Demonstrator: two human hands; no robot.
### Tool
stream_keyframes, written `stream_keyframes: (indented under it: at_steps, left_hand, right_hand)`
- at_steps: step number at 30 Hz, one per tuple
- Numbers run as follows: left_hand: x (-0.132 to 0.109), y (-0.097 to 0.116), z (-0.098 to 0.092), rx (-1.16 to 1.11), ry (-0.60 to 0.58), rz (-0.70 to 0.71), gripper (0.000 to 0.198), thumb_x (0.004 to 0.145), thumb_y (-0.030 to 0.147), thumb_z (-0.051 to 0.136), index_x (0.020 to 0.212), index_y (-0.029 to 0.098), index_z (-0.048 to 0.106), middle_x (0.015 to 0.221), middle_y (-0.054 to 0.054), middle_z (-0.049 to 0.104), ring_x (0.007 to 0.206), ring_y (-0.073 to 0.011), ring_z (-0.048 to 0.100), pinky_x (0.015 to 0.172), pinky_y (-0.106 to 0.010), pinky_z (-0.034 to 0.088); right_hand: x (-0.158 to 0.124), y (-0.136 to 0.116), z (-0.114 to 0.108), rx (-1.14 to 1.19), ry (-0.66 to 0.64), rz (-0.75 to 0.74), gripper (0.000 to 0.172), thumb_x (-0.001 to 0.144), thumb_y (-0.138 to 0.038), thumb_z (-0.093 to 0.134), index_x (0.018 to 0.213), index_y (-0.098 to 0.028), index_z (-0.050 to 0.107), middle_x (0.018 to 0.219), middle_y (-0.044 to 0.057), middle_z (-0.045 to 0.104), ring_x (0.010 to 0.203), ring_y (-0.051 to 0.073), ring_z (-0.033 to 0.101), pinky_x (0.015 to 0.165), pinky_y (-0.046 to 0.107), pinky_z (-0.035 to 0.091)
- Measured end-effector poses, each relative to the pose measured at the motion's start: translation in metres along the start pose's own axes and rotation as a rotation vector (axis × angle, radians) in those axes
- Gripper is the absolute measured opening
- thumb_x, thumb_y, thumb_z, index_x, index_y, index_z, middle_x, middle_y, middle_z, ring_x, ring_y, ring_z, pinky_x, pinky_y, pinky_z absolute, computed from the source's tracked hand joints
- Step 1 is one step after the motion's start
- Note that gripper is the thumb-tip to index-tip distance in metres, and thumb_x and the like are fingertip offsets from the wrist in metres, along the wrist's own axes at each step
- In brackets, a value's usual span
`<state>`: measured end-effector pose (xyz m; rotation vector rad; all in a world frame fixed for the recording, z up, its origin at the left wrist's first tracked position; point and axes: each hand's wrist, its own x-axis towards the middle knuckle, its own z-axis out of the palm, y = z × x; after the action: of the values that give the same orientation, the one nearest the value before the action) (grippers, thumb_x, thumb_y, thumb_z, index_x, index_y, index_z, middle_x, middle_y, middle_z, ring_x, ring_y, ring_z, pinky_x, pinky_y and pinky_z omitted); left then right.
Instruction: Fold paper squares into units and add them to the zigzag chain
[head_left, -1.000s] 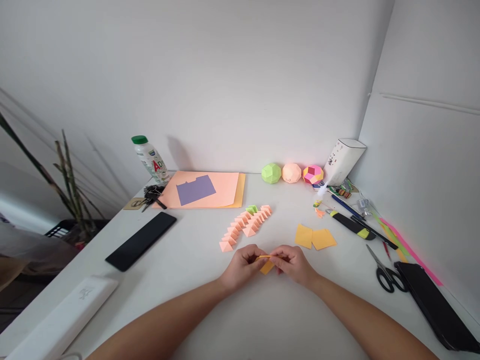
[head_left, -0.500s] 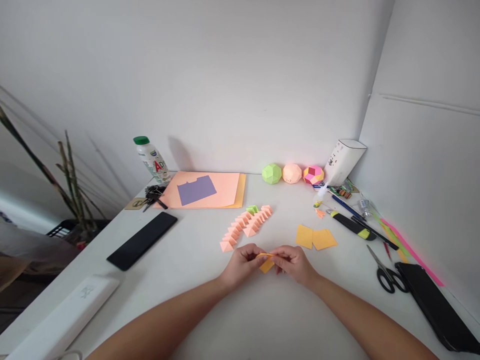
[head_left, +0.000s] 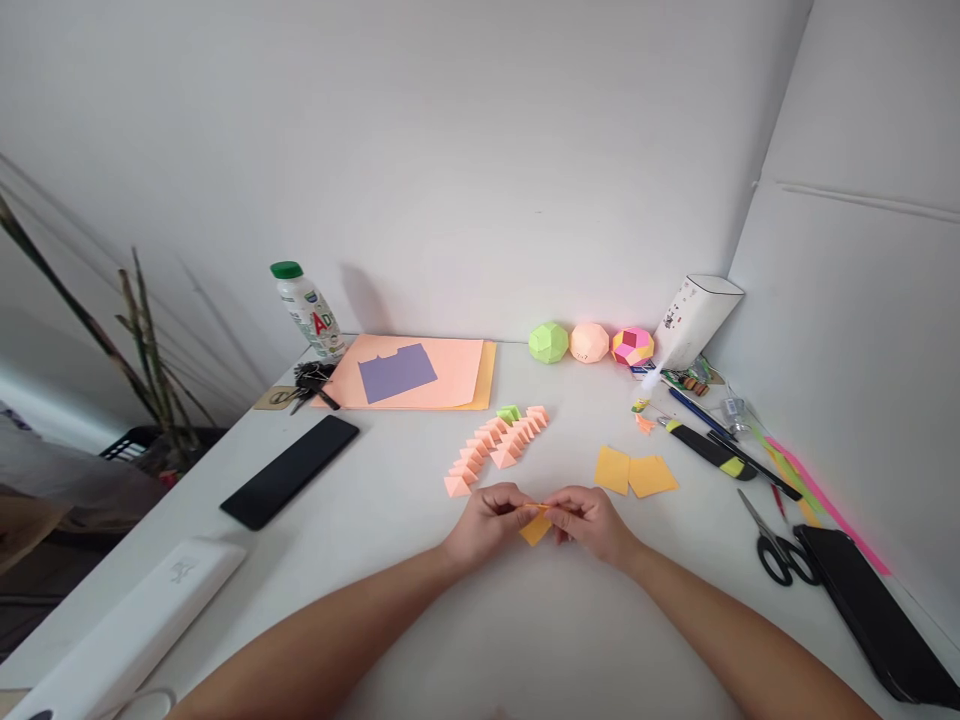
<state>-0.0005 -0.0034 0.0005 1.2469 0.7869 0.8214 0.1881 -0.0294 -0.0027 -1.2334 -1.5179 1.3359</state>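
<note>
Between my two hands is a small orange piece of paper [head_left: 535, 529], its top edge pinched and partly folded. My left hand [head_left: 491, 522] is closed on its left end, thumb on the near side. On the right end, my right hand [head_left: 590, 522] pinches it the same way; the fingertips behind the paper are hidden. Just beyond my hands stand two rows of folded peach paper units [head_left: 469, 462], with a few green units [head_left: 508, 413] at the far end. Two orange paper squares [head_left: 613, 470] lie to the right of my right hand.
Three paper balls [head_left: 590, 342] line the wall. Peach sheets [head_left: 465, 375] with a purple piece lie back left, near a bottle [head_left: 309, 315] and a black phone [head_left: 292, 470]. Scissors [head_left: 780, 555], a utility knife [head_left: 705, 450] and a black case [head_left: 862, 600] occupy the right side.
The view has shifted slightly. Both hands keep hold of the orange paper in nearly the same place, and its top edge looks folded a little narrower.
</note>
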Motion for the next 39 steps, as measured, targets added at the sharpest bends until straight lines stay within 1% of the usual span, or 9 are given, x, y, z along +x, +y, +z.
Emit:
stream_keyframes:
  at_steps: [4, 9, 13, 19, 21, 26, 30, 35, 39]
  left_hand:
    - [-0.0007, 0.0009, -0.0002, -0.025, -0.014, -0.017, 0.022, 0.074, 0.037, 0.065, 0.070, 0.016, 0.068, 0.064, -0.002, 0.058, 0.063, -0.0142, 0.056, 0.059, -0.026, 0.044]
    - [-0.0022, 0.0014, -0.0009, 0.059, 0.021, -0.006, 0.024, 0.079, 0.037, 0.058, 0.070, 0.016, 0.064, 0.061, 0.002, 0.050, 0.054, -0.0094, 0.046, 0.052, -0.022, 0.038]
    - [-0.0030, 0.0008, 0.0016, 0.093, 0.030, 0.048, 0.020, 0.079, 0.035, 0.057, 0.072, 0.016, 0.057, 0.068, 0.001, 0.053, 0.060, -0.0109, 0.049, 0.055, -0.022, 0.040]
    - [-0.0036, -0.0002, 0.0066, 0.306, 0.007, 0.014, 0.018, 0.079, 0.031, 0.054, 0.069, 0.016, 0.058, 0.067, 0.000, 0.053, 0.059, -0.0115, 0.048, 0.052, -0.022, 0.037]
    - [-0.0037, 0.0004, 0.0073, 0.329, 0.006, 0.016, 0.018, 0.079, 0.030, 0.053, 0.069, 0.016, 0.058, 0.067, 0.000, 0.053, 0.059, -0.0118, 0.048, 0.052, -0.022, 0.038]
    - [-0.0036, 0.0019, 0.0073, 0.320, 0.004, 0.037, 0.016, 0.078, 0.027, 0.053, 0.069, 0.017, 0.061, 0.069, -0.001, 0.056, 0.063, -0.0134, 0.051, 0.056, -0.023, 0.041]
    - [-0.0034, 0.0007, 0.0051, 0.272, 0.044, 0.067, 0.016, 0.076, 0.026, 0.054, 0.066, 0.017, 0.062, 0.068, -0.001, 0.055, 0.062, -0.0129, 0.051, 0.057, -0.024, 0.042]
    - [-0.0041, 0.0011, 0.0039, 0.150, 0.131, 0.004, 0.017, 0.075, 0.028, 0.055, 0.063, 0.016, 0.054, 0.062, 0.001, 0.051, 0.056, -0.0105, 0.047, 0.051, -0.022, 0.038]
    - [-0.0059, 0.0060, 0.0057, 0.067, 0.138, -0.037, 0.021, 0.077, 0.035, 0.053, 0.065, 0.017, 0.051, 0.061, 0.002, 0.049, 0.053, -0.0100, 0.046, 0.049, -0.021, 0.037]
  right_hand:
    - [0.0000, 0.0006, 0.0002, 0.002, 0.001, 0.009, 0.023, 0.079, -0.039, 0.062, 0.082, -0.016, 0.066, 0.058, -0.001, 0.061, 0.050, 0.013, 0.058, 0.049, 0.025, 0.049]
    - [0.0005, 0.0017, -0.0001, 0.018, -0.004, 0.001, 0.022, 0.079, -0.038, 0.061, 0.082, -0.016, 0.066, 0.060, -0.001, 0.061, 0.051, 0.012, 0.058, 0.048, 0.024, 0.048]
    - [0.0010, 0.0014, 0.0015, 0.013, -0.013, -0.006, 0.025, 0.079, -0.041, 0.061, 0.084, -0.016, 0.065, 0.065, 0.001, 0.063, 0.051, 0.012, 0.057, 0.050, 0.025, 0.049]
    - [-0.0003, 0.0007, 0.0041, -0.031, -0.025, 0.008, 0.026, 0.079, -0.042, 0.061, 0.084, -0.018, 0.055, 0.060, -0.001, 0.063, 0.051, 0.013, 0.058, 0.053, 0.027, 0.049]
    - [-0.0005, 0.0011, 0.0044, -0.043, -0.030, -0.005, 0.026, 0.079, -0.042, 0.061, 0.084, -0.018, 0.053, 0.059, -0.001, 0.063, 0.052, 0.014, 0.058, 0.053, 0.027, 0.049]
    - [0.0003, 0.0007, 0.0049, -0.057, -0.048, -0.027, 0.025, 0.079, -0.043, 0.061, 0.084, -0.019, 0.056, 0.061, 0.000, 0.065, 0.052, 0.013, 0.058, 0.054, 0.028, 0.050]
    - [0.0006, -0.0004, 0.0044, -0.022, -0.039, -0.006, 0.028, 0.077, -0.045, 0.062, 0.083, -0.017, 0.060, 0.062, 0.001, 0.065, 0.051, 0.013, 0.058, 0.053, 0.028, 0.050]
    - [0.0006, -0.0010, 0.0035, 0.052, -0.019, 0.027, 0.027, 0.077, -0.042, 0.063, 0.084, -0.016, 0.061, 0.063, 0.000, 0.064, 0.049, 0.012, 0.057, 0.052, 0.027, 0.050]
    - [0.0011, -0.0022, 0.0035, 0.073, -0.013, 0.030, 0.026, 0.077, -0.041, 0.063, 0.083, -0.016, 0.062, 0.065, 0.000, 0.063, 0.050, 0.012, 0.056, 0.052, 0.027, 0.050]
